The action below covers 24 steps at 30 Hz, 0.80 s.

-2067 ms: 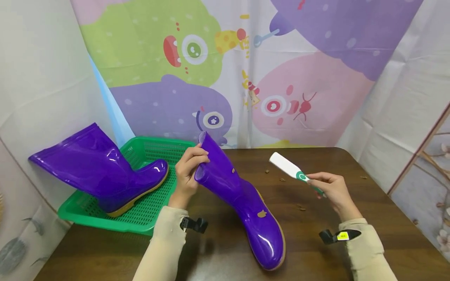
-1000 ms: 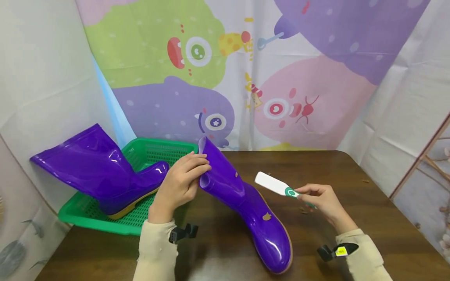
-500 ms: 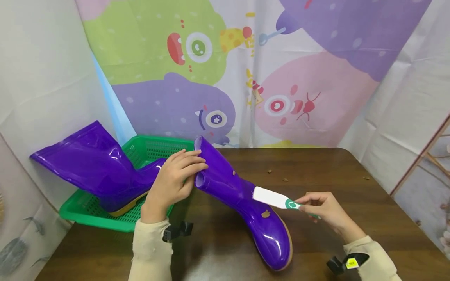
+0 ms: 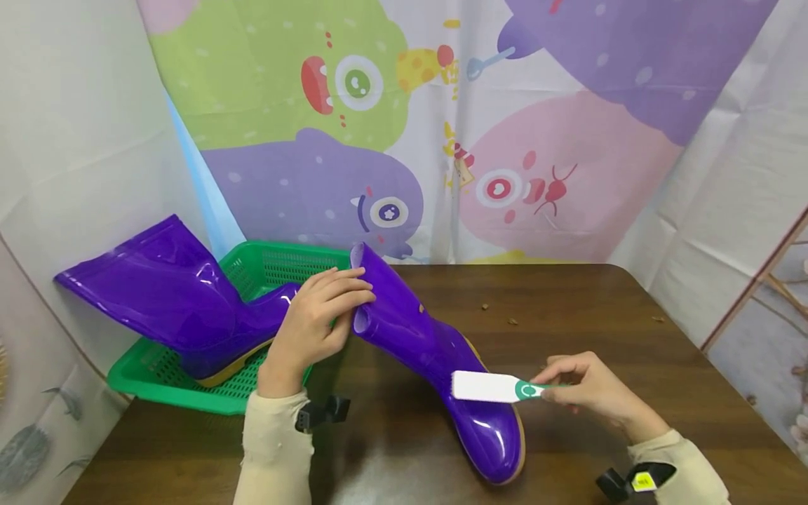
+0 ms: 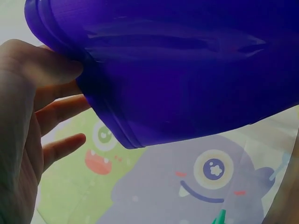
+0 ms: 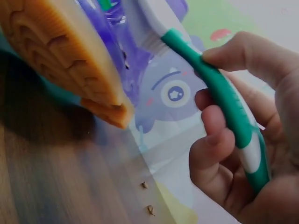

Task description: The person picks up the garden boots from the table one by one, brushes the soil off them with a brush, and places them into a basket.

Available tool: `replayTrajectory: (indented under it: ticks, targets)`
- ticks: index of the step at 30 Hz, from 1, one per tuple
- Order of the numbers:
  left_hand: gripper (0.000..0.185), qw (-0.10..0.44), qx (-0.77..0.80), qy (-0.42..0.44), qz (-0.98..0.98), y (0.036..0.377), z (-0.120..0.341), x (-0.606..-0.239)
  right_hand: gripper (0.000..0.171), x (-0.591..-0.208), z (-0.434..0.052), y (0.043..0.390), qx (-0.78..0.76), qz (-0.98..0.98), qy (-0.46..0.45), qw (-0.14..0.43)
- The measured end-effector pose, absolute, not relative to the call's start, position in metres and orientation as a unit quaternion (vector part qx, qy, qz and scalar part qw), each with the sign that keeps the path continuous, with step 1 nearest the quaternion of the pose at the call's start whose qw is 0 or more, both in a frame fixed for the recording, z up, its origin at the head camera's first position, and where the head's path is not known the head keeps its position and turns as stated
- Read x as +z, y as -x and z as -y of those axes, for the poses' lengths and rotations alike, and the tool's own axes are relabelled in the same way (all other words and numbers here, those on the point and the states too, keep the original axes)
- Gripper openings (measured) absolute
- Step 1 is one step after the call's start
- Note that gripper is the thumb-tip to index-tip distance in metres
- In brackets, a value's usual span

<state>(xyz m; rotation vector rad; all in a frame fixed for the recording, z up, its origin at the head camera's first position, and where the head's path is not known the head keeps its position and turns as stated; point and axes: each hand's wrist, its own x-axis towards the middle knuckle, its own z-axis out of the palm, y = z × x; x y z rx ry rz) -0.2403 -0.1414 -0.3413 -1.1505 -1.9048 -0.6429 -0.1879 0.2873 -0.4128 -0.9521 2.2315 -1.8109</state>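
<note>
A glossy purple rain boot [image 4: 404,319] with a tan sole [image 6: 70,60] leans at a slant over the table, toe toward the near side. My left hand [image 4: 315,315] pinches its top rim, with the thumb [image 5: 56,63] on one side and the fingers reaching behind. My right hand [image 4: 590,389] grips the green and white handle of a scrubbing brush [image 4: 486,387]. The white brush head lies across the boot's instep, bristles turned to the boot. A small brown smudge [image 4: 421,308] shows on the boot's shaft.
At the left, a second purple boot [image 4: 177,301] rests in a green plastic basket [image 4: 170,398]. Several brown crumbs [image 4: 513,322] lie on the dark wooden table [image 4: 568,301]. A cartoon-printed cloth [image 4: 353,182] hangs behind, with pale cloth at both sides.
My right hand has brought the brush left and down onto the boot's instep, covering a brown smudge seen there earlier. My left hand has shifted its hold on the boot's rim.
</note>
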Motion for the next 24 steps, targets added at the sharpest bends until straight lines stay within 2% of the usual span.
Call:
replayTrajectory:
  ticks: [4,11,24]
  targets:
    - [0.026,0.406,-0.256,0.454,0.750,0.242,0.139,-0.342,0.027,-0.413,-0.289,0.190,-0.578,-0.749,0.317,0.067]
    - [0.024,0.407,-0.259,0.430,0.763,0.244,0.141,-0.345,0.023,-0.414,-0.304,0.190,-0.548,-0.796,0.255,0.016]
    - [0.025,0.412,-0.267,0.438,0.753,0.246,0.142,-0.346,0.022,-0.410,-0.319,0.185,-0.533,-0.813,0.235,0.006]
